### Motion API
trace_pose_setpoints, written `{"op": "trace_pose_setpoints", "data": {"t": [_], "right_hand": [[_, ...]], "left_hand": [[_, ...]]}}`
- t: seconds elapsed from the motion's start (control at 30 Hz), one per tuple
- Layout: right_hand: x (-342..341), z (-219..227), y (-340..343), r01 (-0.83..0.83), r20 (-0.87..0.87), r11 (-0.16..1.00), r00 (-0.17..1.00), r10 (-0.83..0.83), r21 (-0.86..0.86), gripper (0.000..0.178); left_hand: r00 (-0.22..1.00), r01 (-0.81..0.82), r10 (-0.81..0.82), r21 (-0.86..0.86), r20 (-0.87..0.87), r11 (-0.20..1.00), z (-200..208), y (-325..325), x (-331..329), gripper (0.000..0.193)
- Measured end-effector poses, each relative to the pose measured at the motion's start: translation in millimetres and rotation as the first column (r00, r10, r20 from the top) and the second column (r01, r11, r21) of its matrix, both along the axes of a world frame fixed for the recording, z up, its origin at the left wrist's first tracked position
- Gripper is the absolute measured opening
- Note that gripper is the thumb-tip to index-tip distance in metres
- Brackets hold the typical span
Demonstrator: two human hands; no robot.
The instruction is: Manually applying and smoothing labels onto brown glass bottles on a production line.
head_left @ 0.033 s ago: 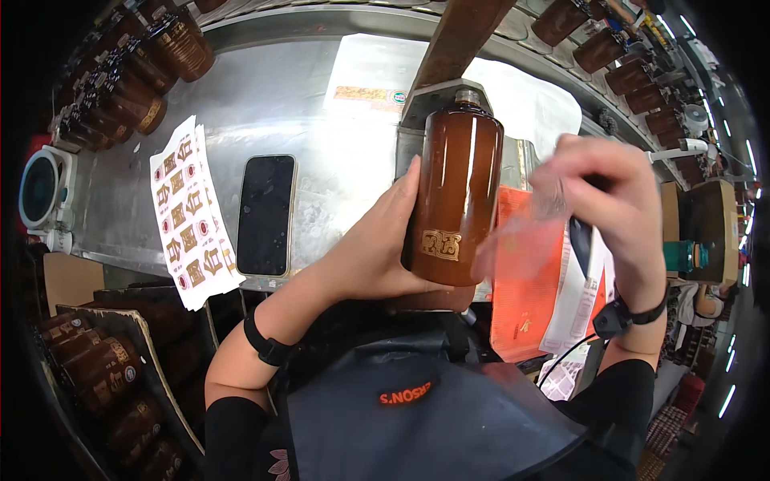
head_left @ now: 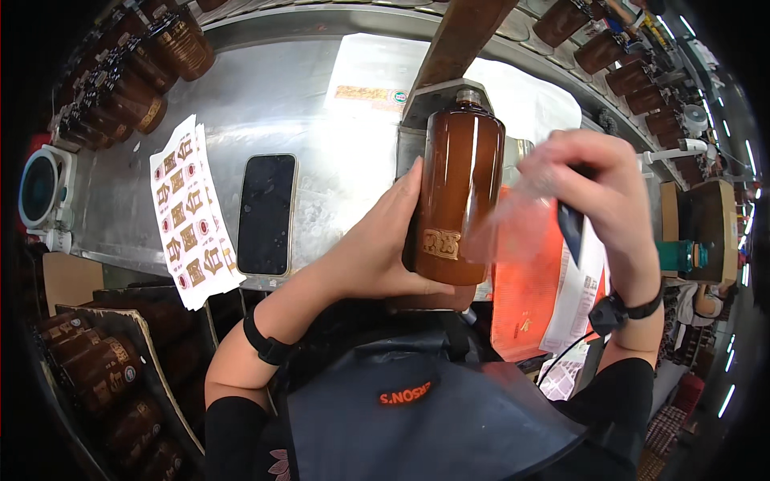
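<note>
A glossy brown bottle [head_left: 463,192] with a gold emblem near its base lies with its neck away from me, against a metal-edged stand [head_left: 419,112]. My left hand [head_left: 393,240] wraps its left side, thumb along the near end. To the right, my right hand [head_left: 601,184] pinches a blurred, see-through film [head_left: 509,224] whose lower edge hangs by the gold emblem. A dark, pointed tool [head_left: 571,232] also sticks out below that hand; its kind does not show. Beneath it lie an orange-red printed sheet [head_left: 525,297] and a white printed sheet [head_left: 565,313].
Left on the metal table [head_left: 216,88] lie a black phone [head_left: 267,215] and sheets of gold-and-red stickers [head_left: 192,212]. Brown bottles [head_left: 180,44] crowd the far left, with more in a crate [head_left: 100,373] at lower left. Another row of bottles [head_left: 601,50] stands at far right.
My right hand has shifted slightly left and up, and the film with it. The bottle has moved a touch to the right within my left hand's grip.
</note>
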State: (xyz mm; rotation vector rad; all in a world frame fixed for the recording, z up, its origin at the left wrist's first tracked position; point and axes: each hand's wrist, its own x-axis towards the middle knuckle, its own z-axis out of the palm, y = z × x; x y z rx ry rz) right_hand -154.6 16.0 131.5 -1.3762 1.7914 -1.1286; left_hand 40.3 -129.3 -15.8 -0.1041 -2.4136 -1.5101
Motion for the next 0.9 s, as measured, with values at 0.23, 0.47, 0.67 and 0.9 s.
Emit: {"op": "trace_pose_setpoints", "data": {"t": [0.23,0.47,0.67,0.9], "right_hand": [[-5,-47,-14,0.175,0.114,0.981,0.976,-0.183,0.084,0.017],[-4,-51,-15,0.241,-0.039,0.97,0.97,-0.24,0.037,0.016],[-8,-54,-15,0.241,0.052,0.969,0.968,-0.244,0.057,0.016],[-12,-57,-18,0.226,0.12,0.971,0.965,-0.235,0.084,0.018]], "left_hand": [[0.993,-0.103,0.069,0.441,0.094,0.891,13,6,-13,0.124],[0.964,-0.267,0.255,0.233,0.079,0.935,20,18,-27,0.107],[0.979,-0.205,0.191,0.426,0.074,0.881,15,16,-32,0.113],[0.938,-0.337,0.305,0.649,0.166,0.682,27,9,-62,0.083]]}}
